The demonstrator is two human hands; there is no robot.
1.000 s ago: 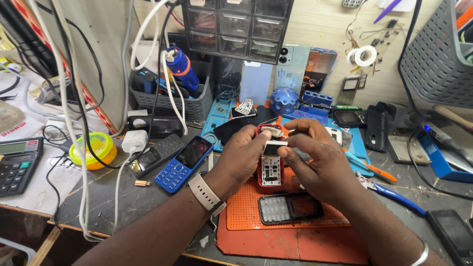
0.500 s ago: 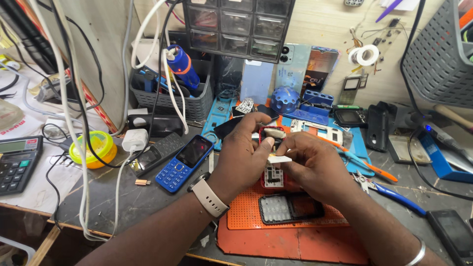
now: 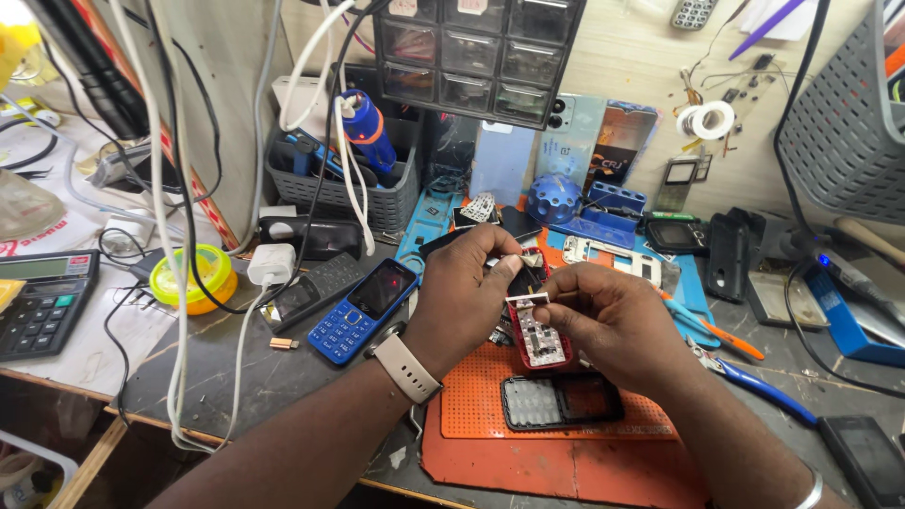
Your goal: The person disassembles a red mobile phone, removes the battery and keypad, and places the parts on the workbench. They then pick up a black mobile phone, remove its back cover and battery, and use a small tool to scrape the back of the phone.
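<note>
Red phone body (image 3: 537,332), front cover off, keypad board exposed, held above the orange mat (image 3: 566,443) mid-tabletop. Long axis runs roughly away from the person, slightly tilted, top end far.

Left to right:
- Calculator (image 3: 42,302) at far left edge, beside a yellow tape roll (image 3: 193,275) and a white charger plug (image 3: 271,264).
- Blue keypad phone (image 3: 363,311) lies flat on the tabletop (image 3: 236,377), just left of the left wrist.
- Left hand (image 3: 462,302), pale watch strap on the wrist, closed around the phone body from its left side, thumb and fingers curled on the upper edge.
- Right hand (image 3: 617,325) comes in from the right, fingertips pinched at the top of the phone body on a small pale part; what exactly is pinched is too small to tell. Both hands are touching the phone; neither is nearer.
- Black keypad cover (image 3: 561,401) lies flat on the mat just below the hands, apart from them.
- Blue-handled pliers (image 3: 754,386) and an orange-handled tool (image 3: 721,330) right of the right hand.

Packaging/signs: grey drawer cabinet (image 3: 476,52) at back centre, a pale-blue rectangular phone back panel (image 3: 504,160) propped upright under it, a dark printed card (image 3: 622,141) leaning just right of that. White tape roll (image 3: 707,120) hangs on the wall. Grey basket (image 3: 844,123) far right.
</note>
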